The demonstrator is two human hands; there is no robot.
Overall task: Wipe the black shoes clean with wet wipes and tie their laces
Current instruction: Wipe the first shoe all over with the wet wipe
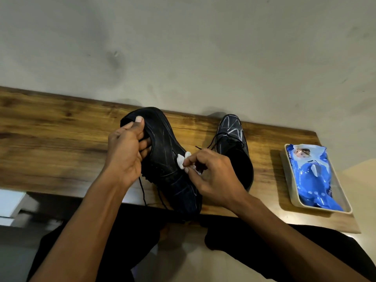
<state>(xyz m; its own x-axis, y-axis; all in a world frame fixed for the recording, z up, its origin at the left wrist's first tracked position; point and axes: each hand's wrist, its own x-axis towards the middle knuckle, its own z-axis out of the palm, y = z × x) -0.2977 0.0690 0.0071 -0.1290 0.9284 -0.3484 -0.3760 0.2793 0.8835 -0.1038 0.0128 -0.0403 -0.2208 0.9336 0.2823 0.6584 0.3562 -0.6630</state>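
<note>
Head view, right hand [211, 176] pinching wipe [183, 160]

Left hand [124, 151] grips a black shoe [168, 159]; right hand [211, 176] pinches a wipe [182, 160], seemingly against it.

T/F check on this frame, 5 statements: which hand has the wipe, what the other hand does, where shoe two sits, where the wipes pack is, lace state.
1. The right hand pinches a white wipe against the held shoe. True.
2. The left hand rests flat on the wooden table. False: it grips the held shoe at its far end.
3. The second shoe stands on the table, touched by neither hand. True.
4. The blue wipes pack lies directly on the table. False: it lies in a shallow tray.
5. The held shoe's laces are tied in a bow. False: they hang loose.
</note>
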